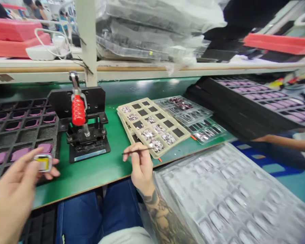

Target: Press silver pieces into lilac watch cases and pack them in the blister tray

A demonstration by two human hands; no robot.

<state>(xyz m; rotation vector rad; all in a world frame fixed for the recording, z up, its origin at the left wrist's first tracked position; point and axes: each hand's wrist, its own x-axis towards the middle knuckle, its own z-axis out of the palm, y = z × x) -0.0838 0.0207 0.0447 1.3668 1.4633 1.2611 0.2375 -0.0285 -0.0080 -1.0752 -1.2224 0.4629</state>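
Note:
Between the thumb and fingers of my left hand [21,181] is a small rounded-square frame [43,163] with a yellow and black inside. It is held above the right side of a black foam tray [25,135] with purple pieces in its pockets. My right hand [139,166] pinches thin dark tweezers [138,151], their tip pointing right over the near corner of a cream tray [127,126]. Small silvery pieces [157,145] lie heaped in several of that tray's pockets. Between my hands, farther back, stands a black toggle-clamp fixture [87,118] with a red handle [78,110].
Clear plastic trays [193,113] with small parts lie behind the cream tray. At the right, a large clear blister tray [231,196] fills the near side. A black box [234,101] of purple pieces leans behind it, with another person's arm [277,140] close by. A shelf [152,69] crosses above.

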